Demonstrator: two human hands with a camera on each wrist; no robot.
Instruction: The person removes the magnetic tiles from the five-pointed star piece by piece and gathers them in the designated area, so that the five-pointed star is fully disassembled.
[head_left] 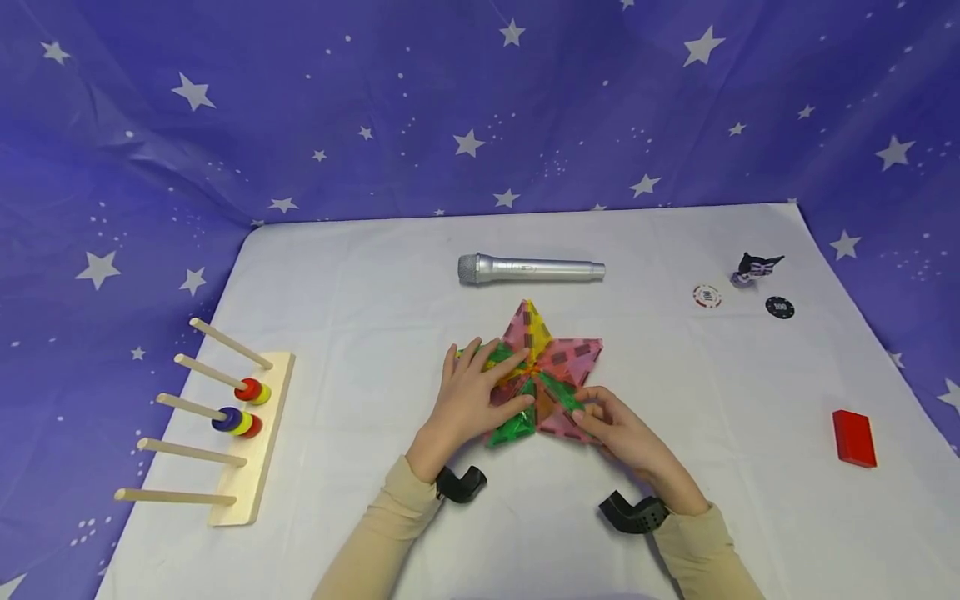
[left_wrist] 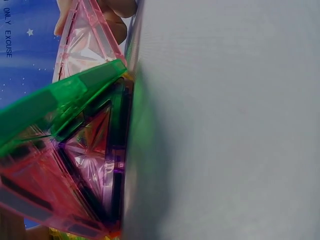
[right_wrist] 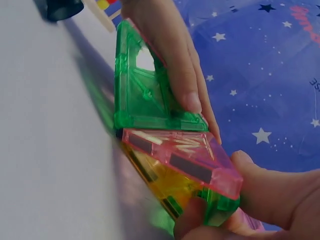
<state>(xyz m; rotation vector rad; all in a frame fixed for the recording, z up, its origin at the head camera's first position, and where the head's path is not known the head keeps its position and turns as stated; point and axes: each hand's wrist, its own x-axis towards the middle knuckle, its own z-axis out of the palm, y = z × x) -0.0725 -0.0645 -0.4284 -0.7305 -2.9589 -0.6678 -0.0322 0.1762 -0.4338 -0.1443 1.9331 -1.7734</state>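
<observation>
Pinching with thumb and fingertips, the right hand (head_left: 618, 429) has its grip nearly closed on the lower right point of a star of translucent magnetic tiles (head_left: 555, 362). The left hand (head_left: 468, 400) grips nothing: its fingers are spread wide and rest over the left part of the star, which lies below and between both hands. Just beside the right fingertips is a green triangular tile (head_left: 561, 392)

In my judgement, the joints are the weak place, because magnets alone seem to hold the tiles together. If the right pinch pulls outward or twists, one point could come off; if the left palm presses too much, the raised tiles could fold flat

Beyond the fingertips lies a silver toy microphone (head_left: 531, 268). Well to the left of the left fingers, a wooden peg stand (head_left: 258, 458) carries on one peg red and yellow rings (head_left: 247, 390), and on the next peg blue, yellow and red rings (head_left: 236, 422). Far to the right of the right fingers are a white-and-red poker chip (head_left: 707, 296), a black poker chip (head_left: 780, 307), a dark figurine (head_left: 753, 268) and, nearer, a red box (head_left: 854, 438), whose contents, if any, I cannot tell
</observation>
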